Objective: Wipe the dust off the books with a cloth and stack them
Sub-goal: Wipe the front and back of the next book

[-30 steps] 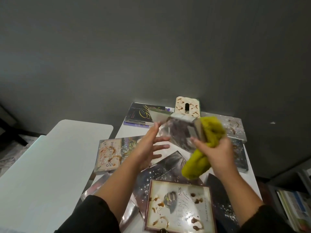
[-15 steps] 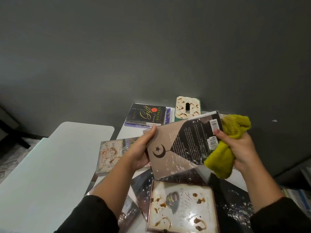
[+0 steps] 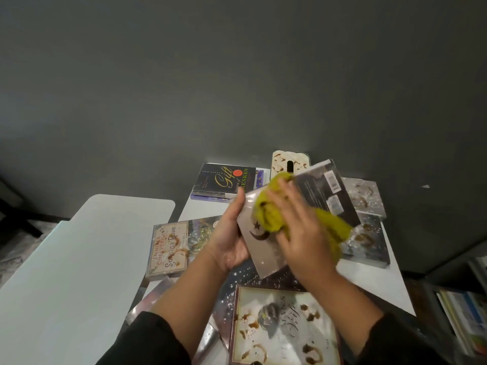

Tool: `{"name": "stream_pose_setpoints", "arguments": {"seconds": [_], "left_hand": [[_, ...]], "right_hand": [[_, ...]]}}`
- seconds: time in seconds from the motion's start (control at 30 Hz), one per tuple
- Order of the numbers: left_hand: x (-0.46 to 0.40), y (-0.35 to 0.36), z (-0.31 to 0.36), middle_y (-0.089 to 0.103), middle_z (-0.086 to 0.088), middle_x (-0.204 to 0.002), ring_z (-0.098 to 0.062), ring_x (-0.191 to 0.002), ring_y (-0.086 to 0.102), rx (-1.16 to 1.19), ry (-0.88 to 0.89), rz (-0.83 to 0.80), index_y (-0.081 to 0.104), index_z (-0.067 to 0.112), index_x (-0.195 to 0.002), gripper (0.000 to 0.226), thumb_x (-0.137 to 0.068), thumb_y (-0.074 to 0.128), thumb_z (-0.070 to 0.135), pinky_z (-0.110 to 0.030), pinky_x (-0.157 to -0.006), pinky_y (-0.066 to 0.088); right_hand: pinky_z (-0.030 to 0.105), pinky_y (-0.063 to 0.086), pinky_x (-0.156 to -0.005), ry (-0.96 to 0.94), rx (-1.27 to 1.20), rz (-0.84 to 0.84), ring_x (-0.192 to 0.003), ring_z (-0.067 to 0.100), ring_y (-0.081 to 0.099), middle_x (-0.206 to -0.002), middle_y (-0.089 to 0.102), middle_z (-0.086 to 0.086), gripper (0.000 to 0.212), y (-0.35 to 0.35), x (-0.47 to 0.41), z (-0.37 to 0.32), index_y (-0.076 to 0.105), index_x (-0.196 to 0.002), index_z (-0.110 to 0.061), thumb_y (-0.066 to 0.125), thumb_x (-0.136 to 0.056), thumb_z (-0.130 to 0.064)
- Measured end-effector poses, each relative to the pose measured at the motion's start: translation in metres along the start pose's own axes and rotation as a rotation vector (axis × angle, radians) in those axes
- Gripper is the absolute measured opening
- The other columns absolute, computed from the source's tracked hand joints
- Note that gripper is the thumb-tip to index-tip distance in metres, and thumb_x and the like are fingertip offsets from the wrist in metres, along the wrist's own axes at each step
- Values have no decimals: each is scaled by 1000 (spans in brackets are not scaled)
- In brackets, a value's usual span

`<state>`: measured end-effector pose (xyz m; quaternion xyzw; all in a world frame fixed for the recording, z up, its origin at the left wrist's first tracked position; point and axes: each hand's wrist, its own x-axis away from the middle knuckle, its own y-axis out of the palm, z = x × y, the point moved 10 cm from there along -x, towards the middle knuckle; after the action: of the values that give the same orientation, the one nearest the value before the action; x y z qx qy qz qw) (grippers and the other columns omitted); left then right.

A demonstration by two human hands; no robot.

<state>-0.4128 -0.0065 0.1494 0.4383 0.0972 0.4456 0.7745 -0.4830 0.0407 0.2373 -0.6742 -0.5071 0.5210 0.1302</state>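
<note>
My left hand (image 3: 228, 239) grips the left edge of a grey book with a crescent moon and star (image 3: 266, 255), held tilted above the table. My right hand (image 3: 299, 227) presses a yellow-green cloth (image 3: 274, 214) flat against that book's cover, with the cloth trailing out to the right. Several stained books lie on the white table (image 3: 205, 208) below: a cream one (image 3: 168, 250) at left, a large pale one (image 3: 284, 327) in front, a dark starry one (image 3: 237, 288) under it. A small stack topped by a black book (image 3: 224, 180) stands at the back.
A patterned tissue box (image 3: 279, 162) stands at the back against the dark grey wall. Two more speckled books (image 3: 366, 219) lie at right. A second pale table (image 3: 79, 259) adjoins on the left. A shelf with books (image 3: 463, 320) is at lower right.
My right hand has come from the book's right edge onto its cover with the cloth. The book has stayed in my left hand, turned back cover up a second ago.
</note>
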Motion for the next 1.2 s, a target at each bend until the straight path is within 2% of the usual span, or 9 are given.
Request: {"name": "stream_pose_setpoints", "arguments": {"seconds": [0.1, 0.23, 0.37, 0.57, 0.7, 0.8, 0.93, 1.03, 1.2], "left_hand": [[-1, -3, -7, 65, -20, -119, -27, -109, 64, -10, -23, -19, 66, 6, -119, 65, -89, 39, 58, -40, -98, 48], [0, -9, -2, 70, -20, -103, -28, -89, 70, -29, 7, 24, 74, 6, -102, 62, -81, 44, 56, -40, -81, 57], [2, -13, -7, 69, -20, -103, -29, -87, 70, -4, -3, 58, 74, 5, -102, 62, -83, 43, 55, -40, -78, 58], [2, -12, -6, 64, -22, -120, -30, -104, 66, -6, 3, 69, 68, 7, -115, 68, -92, 30, 58, -44, -95, 48], [4, -12, -5, 70, -20, -103, -29, -88, 70, 14, 14, 62, 75, 7, -99, 66, -90, 35, 58, -40, -79, 57], [5, -9, -3, 71, -19, -98, -28, -81, 71, 46, 36, 63, 75, 5, -97, 64, -91, 36, 56, -38, -71, 60], [2, -8, 1, 68, -19, -107, -27, -90, 69, 75, 71, 109, 64, 5, -117, 66, -82, 43, 57, -42, -84, 54], [-1, -6, -1, 68, -19, -110, -28, -97, 68, 115, 56, 80, 68, 1, -112, 68, -82, 44, 58, -43, -88, 52], [-1, -8, 1, 68, -21, -109, -29, -95, 69, 122, 63, 72, 73, 2, -104, 68, -88, 36, 57, -45, -84, 54]], "right_hand": [[36, 44, -100, -111, -32, -40, -133, 21, 38, -151, 30, -2, 74, 9, 5, -6, 37, -141, -22, 58, -75, 2], [10, 47, -64, 174, -50, 88, -95, 9, 55, -150, 29, -6, 69, -25, -21, 55, 42, -138, -24, 52, -79, 10], [-10, 30, -72, 316, -56, 162, -108, 5, 43, -149, 34, 1, 58, -37, -22, 76, 47, -136, -18, 51, -85, 11], [31, 47, -97, 6, -78, -6, -133, 20, 40, -151, 26, -10, 77, 4, 2, 12, 41, -140, -25, 54, -74, 12], [6, 47, -66, 217, -122, 89, -93, 2, 59, -150, 31, -7, 73, -22, -10, 61, 43, -136, -27, 50, -79, 17], [-9, 30, -81, 314, -136, 155, -121, 12, 49, -148, 35, 1, 63, -33, -12, 86, 47, -135, -22, 50, -84, 15], [9, 50, -74, 203, -28, 132, -86, -6, 51, -150, 32, -5, 72, -17, -1, 40, 44, -136, -28, 54, -76, 11], [35, 43, -103, -10, -100, -13, -130, 13, 42, -151, 29, -6, 68, 20, 22, -11, 40, -139, -24, 50, -78, 1], [7, 30, -103, 21, -106, 3, -125, 18, 48, -149, 36, 1, 77, 6, 12, 16, 47, -136, -18, 53, -69, 19]]}}
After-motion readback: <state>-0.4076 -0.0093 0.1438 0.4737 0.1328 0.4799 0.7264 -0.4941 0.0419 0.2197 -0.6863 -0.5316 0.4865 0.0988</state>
